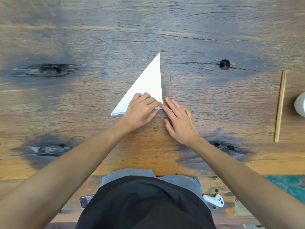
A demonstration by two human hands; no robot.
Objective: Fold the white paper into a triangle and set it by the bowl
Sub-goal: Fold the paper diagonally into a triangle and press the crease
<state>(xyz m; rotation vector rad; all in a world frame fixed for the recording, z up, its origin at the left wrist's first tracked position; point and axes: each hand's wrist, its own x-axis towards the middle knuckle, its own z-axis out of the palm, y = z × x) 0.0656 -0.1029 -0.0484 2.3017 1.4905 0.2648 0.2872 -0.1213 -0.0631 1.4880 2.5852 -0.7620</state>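
Triangle of folded white paper (148, 86) flat mid wooden counter (198, 38), tip toward far edge. Left grip (142, 108) curled on its near corner; right grip (179, 119) flat, outspread, touching there, nearer white bowl (300, 104) at right edge.

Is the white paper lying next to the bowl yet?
No: the white paper is mid-table under the left hand, while the bowl sits at the right edge beyond the chopsticks.
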